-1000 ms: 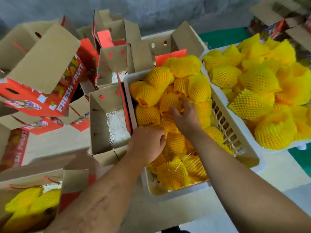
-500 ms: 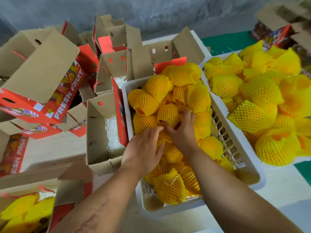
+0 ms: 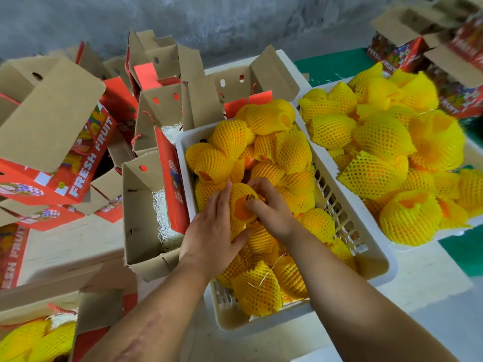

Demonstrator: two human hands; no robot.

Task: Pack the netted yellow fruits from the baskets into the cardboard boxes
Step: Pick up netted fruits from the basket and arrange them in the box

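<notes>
A white plastic basket [image 3: 376,259] in the middle holds several yellow netted fruits. Both my hands are in it on one netted fruit [image 3: 241,207] whose orange skin shows through the net's open end. My left hand [image 3: 213,231] cups its left side with the fingers laid along it. My right hand [image 3: 271,207] grips its right side with curled fingers and the thumb on the orange skin. An open cardboard box [image 3: 142,205] with white shredded paper inside stands just left of the basket.
A second white basket [image 3: 478,150] heaped with netted fruits sits on the right. Red and brown "FRESH FRUIT" boxes [image 3: 52,142] are stacked at left and back. A box at bottom left [image 3: 34,340] holds netted fruits. Grey wall behind.
My two hands have come together on one fruit and turned it up so its open net end shows. The camera has shifted slightly.
</notes>
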